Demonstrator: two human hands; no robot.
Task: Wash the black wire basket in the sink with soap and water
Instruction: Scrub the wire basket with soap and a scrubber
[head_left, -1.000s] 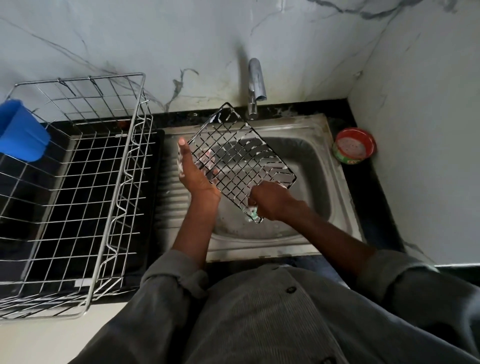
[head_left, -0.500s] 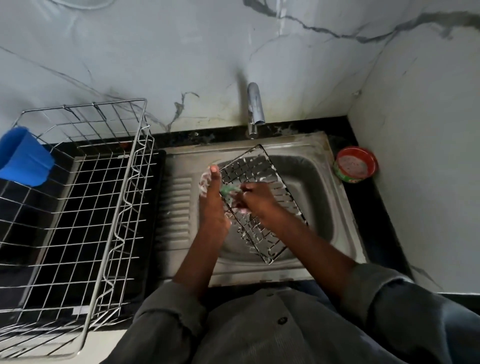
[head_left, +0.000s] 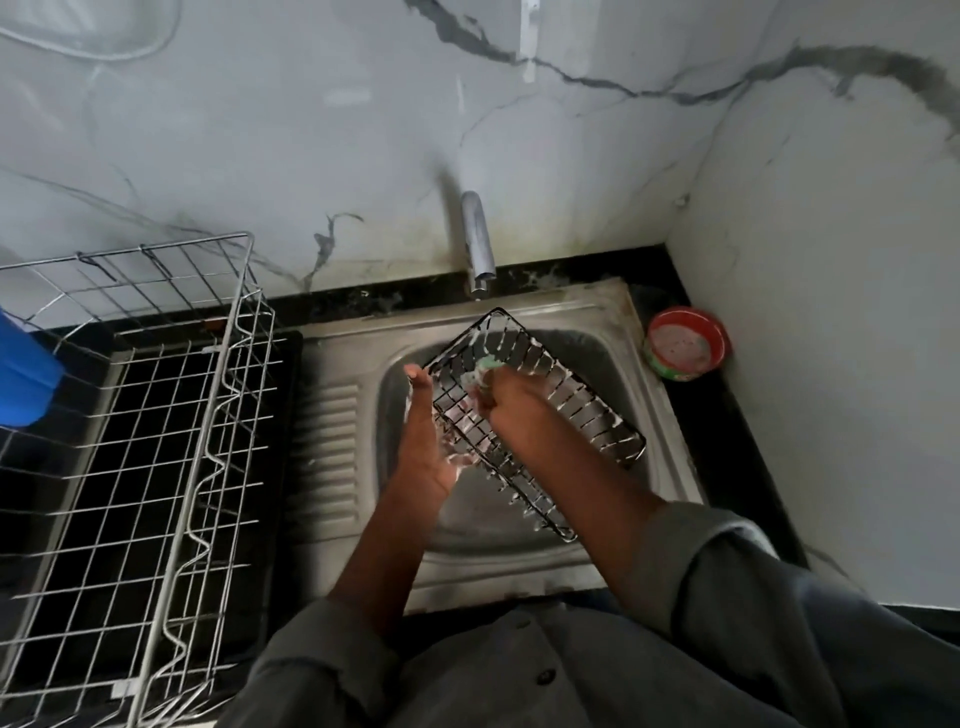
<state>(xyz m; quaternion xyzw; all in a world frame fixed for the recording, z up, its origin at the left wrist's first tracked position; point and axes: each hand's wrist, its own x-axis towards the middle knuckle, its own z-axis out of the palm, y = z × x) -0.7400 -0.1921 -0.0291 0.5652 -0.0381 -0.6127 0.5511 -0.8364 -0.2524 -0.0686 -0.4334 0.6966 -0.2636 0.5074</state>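
Note:
The black wire basket hangs tilted over the steel sink, streaked with white soap foam. My left hand holds its left edge, thumb up along the rim, fingers hidden behind the wires. My right hand is inside the basket near its upper end and grips a green scrub pad, pressing it on the wires. The tap stands above the basket; no water runs from it.
A large silver wire rack sits on the black counter to the left, with a blue plastic cup at its far left. A red-rimmed soap tub stands in the right corner by the wall.
The basket has swung from facing me upright to lying tilted along the sink. My right hand moved from its lower corner up inside it with the scrub pad. The camera tilted up.

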